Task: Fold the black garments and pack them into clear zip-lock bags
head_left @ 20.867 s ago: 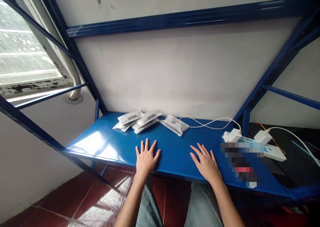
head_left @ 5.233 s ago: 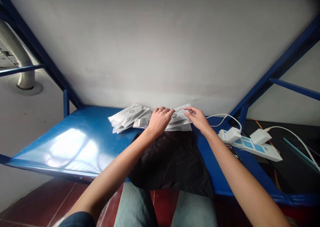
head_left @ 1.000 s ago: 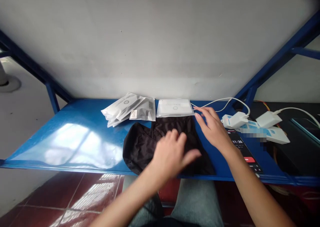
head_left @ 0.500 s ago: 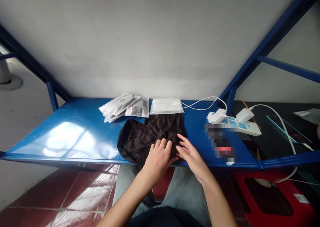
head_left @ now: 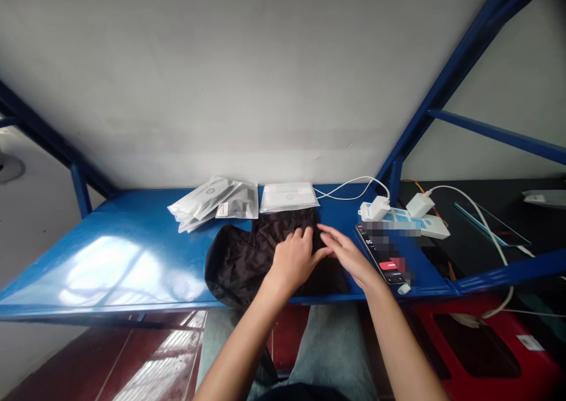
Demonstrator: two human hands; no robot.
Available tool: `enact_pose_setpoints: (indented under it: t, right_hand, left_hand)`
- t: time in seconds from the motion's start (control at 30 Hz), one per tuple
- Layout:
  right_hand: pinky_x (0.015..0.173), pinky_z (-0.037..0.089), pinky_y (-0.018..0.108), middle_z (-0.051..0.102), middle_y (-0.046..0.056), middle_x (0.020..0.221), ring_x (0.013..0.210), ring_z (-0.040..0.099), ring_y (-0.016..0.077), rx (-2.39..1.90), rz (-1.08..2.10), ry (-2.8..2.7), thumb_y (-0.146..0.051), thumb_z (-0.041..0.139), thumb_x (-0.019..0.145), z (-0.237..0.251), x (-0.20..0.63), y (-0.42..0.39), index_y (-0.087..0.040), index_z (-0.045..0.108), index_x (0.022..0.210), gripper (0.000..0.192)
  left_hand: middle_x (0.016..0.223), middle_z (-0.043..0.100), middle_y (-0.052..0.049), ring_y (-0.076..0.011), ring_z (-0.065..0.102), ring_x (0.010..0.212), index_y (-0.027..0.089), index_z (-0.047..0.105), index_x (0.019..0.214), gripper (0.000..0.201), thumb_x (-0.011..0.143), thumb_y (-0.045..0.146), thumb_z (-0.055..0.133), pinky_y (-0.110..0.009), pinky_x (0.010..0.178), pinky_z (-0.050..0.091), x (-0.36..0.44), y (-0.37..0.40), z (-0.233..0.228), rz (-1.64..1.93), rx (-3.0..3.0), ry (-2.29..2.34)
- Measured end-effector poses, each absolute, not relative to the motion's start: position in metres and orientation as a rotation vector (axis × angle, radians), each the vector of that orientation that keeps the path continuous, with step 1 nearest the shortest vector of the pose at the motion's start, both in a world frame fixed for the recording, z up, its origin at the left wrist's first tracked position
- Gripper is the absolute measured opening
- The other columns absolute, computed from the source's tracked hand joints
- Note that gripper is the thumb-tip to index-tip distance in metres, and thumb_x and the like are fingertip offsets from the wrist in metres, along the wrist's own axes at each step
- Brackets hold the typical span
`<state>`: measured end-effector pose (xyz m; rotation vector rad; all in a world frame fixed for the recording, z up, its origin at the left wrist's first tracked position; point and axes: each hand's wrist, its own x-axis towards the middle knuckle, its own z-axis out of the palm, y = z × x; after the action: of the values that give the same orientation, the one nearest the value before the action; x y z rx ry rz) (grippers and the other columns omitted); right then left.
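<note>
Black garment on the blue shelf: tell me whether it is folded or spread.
Partly spread, not neatly folded: the black garment lies rumpled on the blue shelf, with the left hand and right hand resting on it.

Garment mid-shelf, everything else ringed around it.

On the shelf [head_left: 132,253] the garment [head_left: 239,259] lies at centre, both hands on it (left hand [head_left: 294,258] touching right hand [head_left: 349,256]). Packets [head_left: 212,199] sit at 11 o'clock, a flat packet [head_left: 288,196] at 12, the power strip [head_left: 407,221] at 2 and the phone [head_left: 381,260] at 3, just beside the garment.
</note>
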<state>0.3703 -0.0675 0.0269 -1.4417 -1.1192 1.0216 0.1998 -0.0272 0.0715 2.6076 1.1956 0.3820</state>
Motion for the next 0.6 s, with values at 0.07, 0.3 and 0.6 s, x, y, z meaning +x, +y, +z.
enact_pose_setpoints:
  t: [0.07,0.3,0.6]
  right_hand:
    - [0.105,0.054,0.050,0.068,0.012,0.138,0.128,0.064,0.0288,-1.553,0.973,-1.149,-0.042,0.063,0.093,0.007,0.381,-0.068,-0.028,0.063,0.140,0.049]
    - [0.103,0.054,0.047,0.068,0.008,0.137,0.117,0.067,0.0266,-1.660,0.767,-1.329,-0.025,0.064,0.085,-0.001,0.375,-0.071,-0.029,0.061,0.141,0.056]
    - [0.087,0.058,0.038,0.072,0.008,0.127,0.107,0.069,0.0270,-1.772,0.635,-1.391,-0.032,0.063,0.084,-0.004,0.375,-0.073,-0.027,0.066,0.136,0.052]
  left_hand:
    - [0.114,0.067,-0.014,-0.0330,0.067,0.108,0.020,0.058,0.114,0.032,0.100,0.048,0.056,-0.038,0.078,0.056,0.207,-0.024,0.050,0.310,2.633,1.260]
    - [0.106,0.074,-0.012,-0.0281,0.073,0.097,0.020,0.059,0.126,0.029,0.097,0.025,0.054,-0.034,0.081,0.053,0.189,-0.008,0.054,0.508,2.281,1.225]
    - [0.139,0.056,-0.015,-0.0302,0.059,0.126,0.027,0.052,0.149,0.055,0.095,0.016,0.045,-0.050,0.107,0.049,0.064,-0.029,0.016,1.029,2.071,1.845]
